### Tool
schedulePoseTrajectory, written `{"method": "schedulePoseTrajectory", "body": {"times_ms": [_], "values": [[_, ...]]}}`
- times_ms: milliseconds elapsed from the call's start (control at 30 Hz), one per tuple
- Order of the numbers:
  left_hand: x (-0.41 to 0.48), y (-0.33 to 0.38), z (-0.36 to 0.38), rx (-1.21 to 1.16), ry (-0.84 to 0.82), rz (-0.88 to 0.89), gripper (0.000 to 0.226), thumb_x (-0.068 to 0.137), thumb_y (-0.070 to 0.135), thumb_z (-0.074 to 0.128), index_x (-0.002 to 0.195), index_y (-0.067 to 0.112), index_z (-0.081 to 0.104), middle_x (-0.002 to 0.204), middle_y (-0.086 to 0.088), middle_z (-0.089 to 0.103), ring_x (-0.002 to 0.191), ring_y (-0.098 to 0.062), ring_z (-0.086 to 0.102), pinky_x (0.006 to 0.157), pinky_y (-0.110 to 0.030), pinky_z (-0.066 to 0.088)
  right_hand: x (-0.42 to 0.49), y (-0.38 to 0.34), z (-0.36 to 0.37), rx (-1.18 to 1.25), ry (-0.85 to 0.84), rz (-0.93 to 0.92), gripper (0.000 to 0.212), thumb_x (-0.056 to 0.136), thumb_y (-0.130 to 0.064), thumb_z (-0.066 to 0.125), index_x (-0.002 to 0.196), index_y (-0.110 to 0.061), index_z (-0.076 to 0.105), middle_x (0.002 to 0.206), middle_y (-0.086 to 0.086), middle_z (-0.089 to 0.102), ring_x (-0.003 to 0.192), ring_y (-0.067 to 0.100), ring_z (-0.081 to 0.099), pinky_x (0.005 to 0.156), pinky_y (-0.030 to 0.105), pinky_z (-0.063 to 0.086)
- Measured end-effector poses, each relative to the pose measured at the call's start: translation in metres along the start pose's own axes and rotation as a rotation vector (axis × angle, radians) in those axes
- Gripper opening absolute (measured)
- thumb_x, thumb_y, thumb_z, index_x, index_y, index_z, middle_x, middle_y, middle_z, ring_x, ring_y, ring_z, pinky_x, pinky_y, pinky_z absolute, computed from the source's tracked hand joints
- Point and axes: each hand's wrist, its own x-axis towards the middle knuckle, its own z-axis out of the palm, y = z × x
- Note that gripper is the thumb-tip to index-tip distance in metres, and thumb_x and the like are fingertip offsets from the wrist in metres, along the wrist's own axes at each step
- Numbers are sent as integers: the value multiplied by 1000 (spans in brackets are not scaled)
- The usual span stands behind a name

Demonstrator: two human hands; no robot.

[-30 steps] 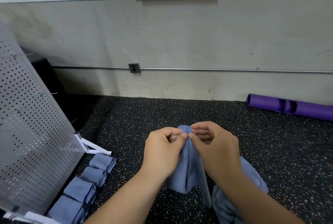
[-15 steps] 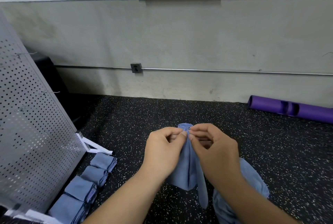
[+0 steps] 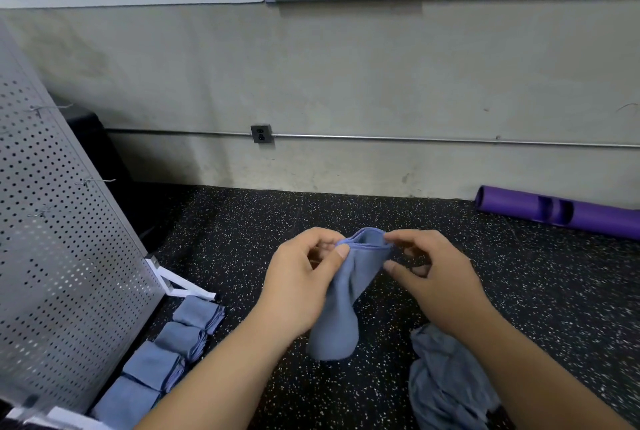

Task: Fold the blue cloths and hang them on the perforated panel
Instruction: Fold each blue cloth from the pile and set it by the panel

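Observation:
A blue cloth hangs above the speckled floor, doubled over, its top edges held up between my two hands. My left hand pinches the left end of the top edge between thumb and fingers. My right hand pinches the right end with its fingertips, thumb spread below. A crumpled heap of blue cloths lies on the floor under my right forearm. Several folded blue cloths lie in a row at the foot of the perforated panel, which leans at the left with wire hooks on it.
A purple rolled mat lies along the wall at the right. A metal conduit with a wall socket runs along the concrete wall. White panel feet stick out onto the black speckled floor.
My hands have moved apart, spreading the cloth's top edge open. The long tail that hung below the cloth is gone, and the cloth now hangs shorter.

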Motion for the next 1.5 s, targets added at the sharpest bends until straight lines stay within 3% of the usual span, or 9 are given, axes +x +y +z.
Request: {"method": "schedulePoseTrajectory", "body": {"times_ms": [100,167,300,467,667,800,1000,1267,1500], "values": [[0,5,-8,-19,-61,33,14,101,13,72,100,26,77,86,10,74,75,-7,62,63,-19,52,4,8,-6,-100,-119,-54,38,92,-28,81,120,-50,69,127,-29,57,116,-6,57,89,22,55],[3,6,-13,-28,-81,59,16,101,12,72,102,27,77,86,8,73,73,-7,61,65,-21,54,7,11,-9,-155,-124,-87,31,92,-30,80,117,-45,70,125,-28,58,114,-6,58,88,21,54],[9,2,-24,-36,-52,90,16,100,11,73,104,25,78,96,-2,77,85,-15,65,82,-27,57,10,12,-18,-105,-89,-44,18,91,-31,83,99,-43,72,101,-24,70,89,-5,65,76,11,51],[12,0,-34,104,6,84,12,98,18,77,100,29,78,94,6,78,80,-18,68,77,-31,59,9,1,-32,-19,-39,-91,16,90,-26,85,89,-40,77,77,-17,73,66,12,65,63,14,49],[11,-4,-42,437,-77,201,9,98,30,77,100,37,72,92,19,72,83,-8,69,77,-35,58,7,-3,-37,-107,50,-180,16,82,-31,91,87,-40,78,84,-24,75,81,7,72,72,20,55],[11,-3,-40,458,-60,216,4,100,29,73,101,33,73,92,20,72,88,-6,70,81,-36,58,7,-3,-42,-84,-7,-183,14,85,-33,88,89,-41,78,83,-19,76,80,9,74,74,26,58],[9,0,-38,394,-12,176,4,98,30,76,95,33,78,85,21,72,74,-5,66,69,-17,47,6,-3,-44,-30,-25,-154,17,85,-22,89,87,-36,80,82,-17,78,82,8,76,80,26,60],[8,-1,-37,262,-189,136,14,95,25,81,104,35,79,88,9,74,85,-14,71,85,-33,58,6,-9,-47,-28,80,-140,24,77,-16,95,83,-34,80,80,-17,77,81,9,75,78,29,62],[7,-2,-36,425,-147,181,3,98,38,75,96,36,74,85,17,72,72,-18,68,72,-39,56,5,-11,-50,-46,69,-101,27,71,-22,99,77,-38,77,82,-18,78,80,7,76,79,39,64]]}}
